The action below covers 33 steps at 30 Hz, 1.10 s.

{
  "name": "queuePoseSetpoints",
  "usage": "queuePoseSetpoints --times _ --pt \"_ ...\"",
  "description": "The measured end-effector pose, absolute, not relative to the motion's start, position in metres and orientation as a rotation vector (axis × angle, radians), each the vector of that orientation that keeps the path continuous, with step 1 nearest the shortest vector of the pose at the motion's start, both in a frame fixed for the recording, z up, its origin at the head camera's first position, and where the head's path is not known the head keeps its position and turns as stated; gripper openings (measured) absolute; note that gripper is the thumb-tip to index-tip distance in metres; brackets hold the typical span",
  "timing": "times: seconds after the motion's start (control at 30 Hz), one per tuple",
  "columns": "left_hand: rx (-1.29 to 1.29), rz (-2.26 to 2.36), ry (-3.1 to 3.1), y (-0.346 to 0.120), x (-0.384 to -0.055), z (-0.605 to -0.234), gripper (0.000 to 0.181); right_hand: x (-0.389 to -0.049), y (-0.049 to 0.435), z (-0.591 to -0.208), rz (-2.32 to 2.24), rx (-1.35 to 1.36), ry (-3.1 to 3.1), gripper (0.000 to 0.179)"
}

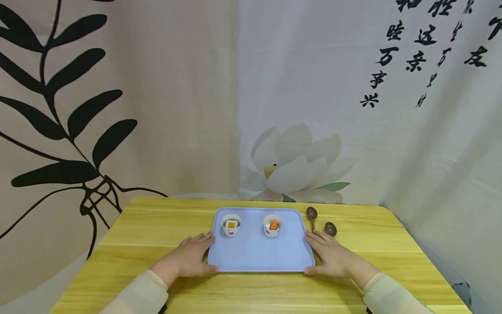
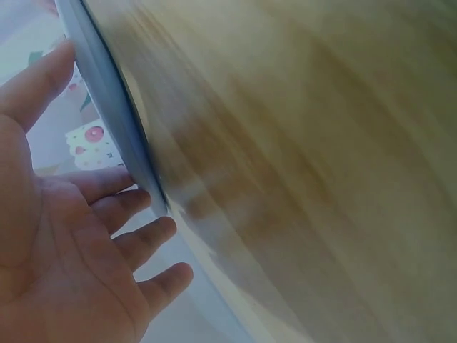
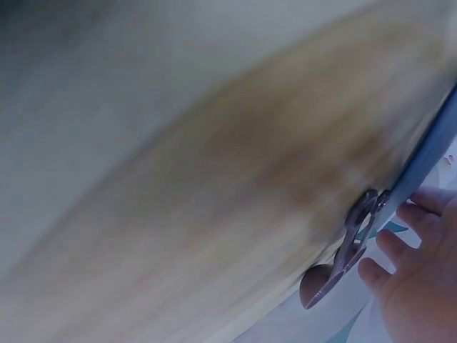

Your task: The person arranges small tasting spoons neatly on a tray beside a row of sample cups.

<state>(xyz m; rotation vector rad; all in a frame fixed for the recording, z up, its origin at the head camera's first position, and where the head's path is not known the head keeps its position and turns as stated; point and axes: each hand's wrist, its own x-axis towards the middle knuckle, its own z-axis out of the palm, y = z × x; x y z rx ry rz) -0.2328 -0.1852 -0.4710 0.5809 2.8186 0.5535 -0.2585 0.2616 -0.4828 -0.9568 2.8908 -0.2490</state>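
Note:
A light-blue rectangular tray [image 1: 259, 257] lies on the table between both hands. My left hand [image 1: 192, 257] touches its left side, thumb at the near corner and fingers reaching forward along the edge. At the opposite side, my right hand [image 1: 335, 259] rests against the tray in the same way. Two small patterned paper cups stand on the tray: the left cup [image 1: 230, 233] holds a white and orange piece, the right cup [image 1: 271, 232] an orange piece. In the left wrist view the fingers [image 2: 146, 243] are spread and fairly straight beside the tray's rim [image 2: 118, 107].
Just beyond my right hand lie two dark brown spoons, one spoon [image 1: 311, 213] lengthwise and another spoon [image 1: 330, 229] partly hidden by the fingers. The yellow wood-grain table [image 1: 157, 231] ends at a back edge before printed curtains [image 1: 188, 109].

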Motion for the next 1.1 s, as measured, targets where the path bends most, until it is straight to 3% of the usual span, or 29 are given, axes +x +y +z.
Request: queuePoseSetpoints --times 0.67,1.1 --pt "0.569 0.561 2.803 -0.185 -0.233 -0.470 0.099 -0.259 0.263 -0.477 -0.313 -0.909 2.899 0.100" --pt "0.558 0.547 2.810 -0.184 -0.231 -0.468 0.099 -0.252 0.269 -0.469 -0.468 -0.784 2.943 0.085"
